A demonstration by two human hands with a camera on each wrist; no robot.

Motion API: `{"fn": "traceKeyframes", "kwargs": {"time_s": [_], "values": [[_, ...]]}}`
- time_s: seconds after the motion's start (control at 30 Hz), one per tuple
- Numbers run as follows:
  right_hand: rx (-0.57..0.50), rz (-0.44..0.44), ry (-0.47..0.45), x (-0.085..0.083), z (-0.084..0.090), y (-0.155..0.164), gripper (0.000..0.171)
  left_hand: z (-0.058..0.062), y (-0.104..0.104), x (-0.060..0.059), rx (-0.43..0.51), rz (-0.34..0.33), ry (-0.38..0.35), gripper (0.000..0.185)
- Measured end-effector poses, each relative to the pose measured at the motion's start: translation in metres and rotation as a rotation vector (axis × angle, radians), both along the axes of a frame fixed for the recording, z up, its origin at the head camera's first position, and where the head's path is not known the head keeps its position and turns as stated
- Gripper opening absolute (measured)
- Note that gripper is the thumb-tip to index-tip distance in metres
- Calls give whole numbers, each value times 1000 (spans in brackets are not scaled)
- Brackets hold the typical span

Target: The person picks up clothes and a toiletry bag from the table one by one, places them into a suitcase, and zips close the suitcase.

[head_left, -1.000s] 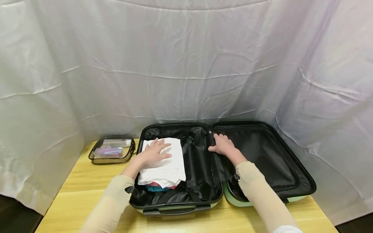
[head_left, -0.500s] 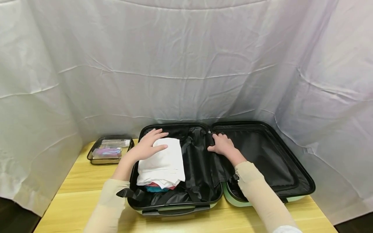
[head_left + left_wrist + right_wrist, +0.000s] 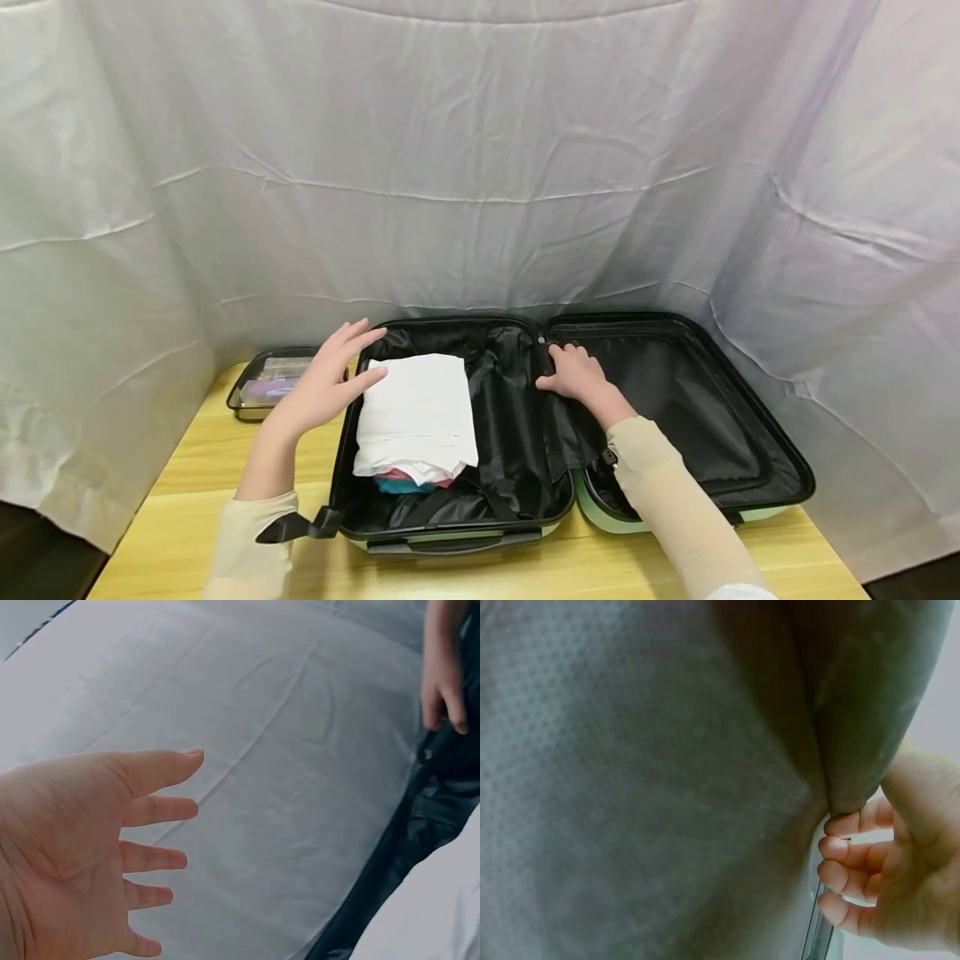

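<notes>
Hovering just off the left edge of the open suitcase (image 3: 457, 533), the left hand (image 3: 324, 383) is spread wide, fingers straight, holding nothing; from the left wrist view the palm (image 3: 67, 855) faces up toward the white backdrop cloth (image 3: 480, 167). It's just beside the folded white cloth (image 3: 418, 412), not touching it as far as I can tell. That white cloth sits on top of a small stack in the suitcase's left half, with something pink and teal peeking out from under its near edge (image 3: 408, 482).

The right hand (image 3: 576, 373) is on the middle of the case where the two halves meet, fingers curled around a fold of the black lining (image 3: 832, 727), and the right wrist view shows the fabric pinched between thumb and fingers pretty clearly. The right half of the case has only the black lining showing.

Behind the left hand there's a clear pouch (image 3: 262, 392) with toiletries, sitting on the yellow wooden bench (image 3: 195, 467). A black strap (image 3: 296, 527) with a buckle hangs over the near left corner of the case.
</notes>
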State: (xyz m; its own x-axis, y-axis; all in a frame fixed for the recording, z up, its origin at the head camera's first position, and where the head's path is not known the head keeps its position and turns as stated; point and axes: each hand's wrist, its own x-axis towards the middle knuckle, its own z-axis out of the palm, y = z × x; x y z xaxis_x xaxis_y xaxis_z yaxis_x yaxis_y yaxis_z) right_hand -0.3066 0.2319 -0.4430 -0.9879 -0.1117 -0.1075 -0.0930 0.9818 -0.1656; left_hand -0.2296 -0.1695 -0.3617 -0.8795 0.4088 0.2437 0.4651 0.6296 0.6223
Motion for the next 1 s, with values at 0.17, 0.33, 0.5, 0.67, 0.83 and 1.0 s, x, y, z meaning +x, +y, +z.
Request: {"fn": "traceKeyframes", "kwargs": {"time_s": [0.17, 0.33, 0.5, 0.67, 0.83, 1.0], "values": [[-6, 2, -6, 0, 1, 1, 76, 3, -20, 11, 77, 61, 9, 60], [-20, -5, -20, 0, 1, 2, 76, 1, -41, 23, 142, 155, 64, 58], [-25, -12, -29, 0, 2, 2, 77, -4, -60, 33, 259, 239, 103, 56], [-22, -10, -27, 0, 1, 3, 76, -8, -78, 45, 329, 352, 78, 58], [-23, -11, -27, -1, 0, 3, 77, -17, -95, 46, 330, 458, 76, 59], [-23, -13, -28, -1, 0, 3, 77, -26, -109, 40, 323, 531, 74, 60]]}}
